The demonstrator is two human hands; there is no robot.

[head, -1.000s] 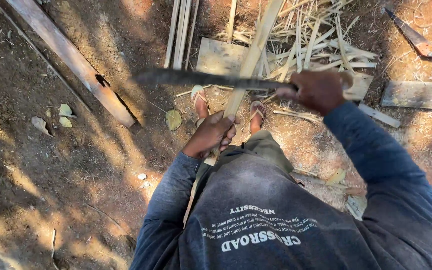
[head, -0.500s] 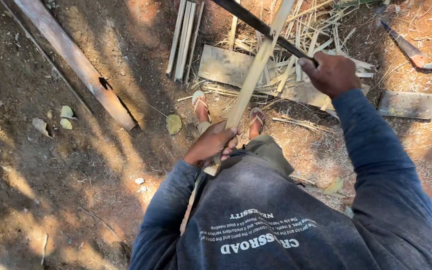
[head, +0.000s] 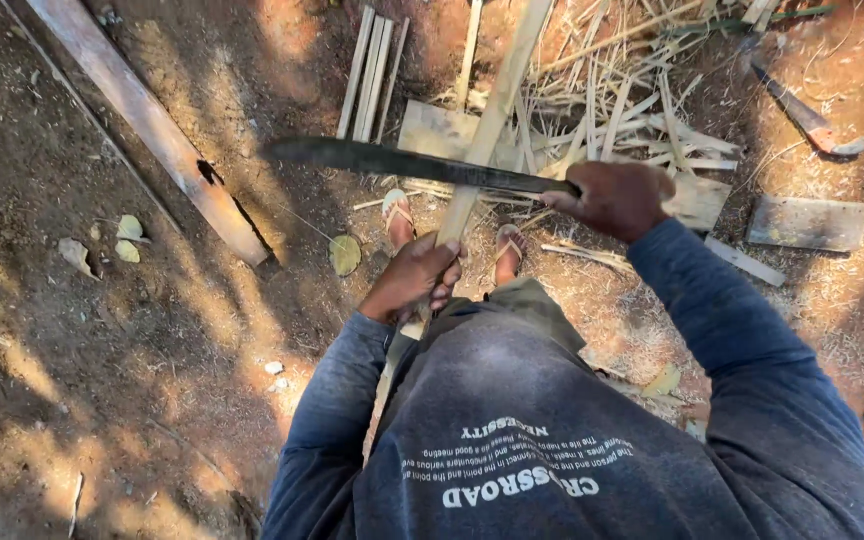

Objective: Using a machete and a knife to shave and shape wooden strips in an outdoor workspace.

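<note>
1. Your left hand (head: 414, 278) is wrapped tight around a long bamboo strip (head: 492, 120). The strip runs from near your belly out over the ground, past your two sandalled feet (head: 399, 217).

2. Your right hand (head: 612, 198) is squeezed shut on the handle of a big dark machete (head: 402, 162). The long blade lies flat across the strip, pointing off to your left.

3. Half a second ago the machete was lifted up and tilted away, with its blade pointing far out over the pile. Now it has swung back down and sits level, crossing the strip just ahead of your left hand. So the chop looks about to land or has just landed. I cannot tell if the blade is touching the strip or hanging just above it.

4. Your left hand has stayed in almost the same spot on the strip, so the strip is being held steady for the blade.

5. Around you: a heap of thin bamboo slivers (head: 642, 110) lies ahead, on and beside a flat wooden board (head: 432, 130). A long plank (head: 147, 120) lies on the dirt to the left. Another knife (head: 802, 112) rests on the ground to the far right, near a small wood block (head: 809, 222).
</note>
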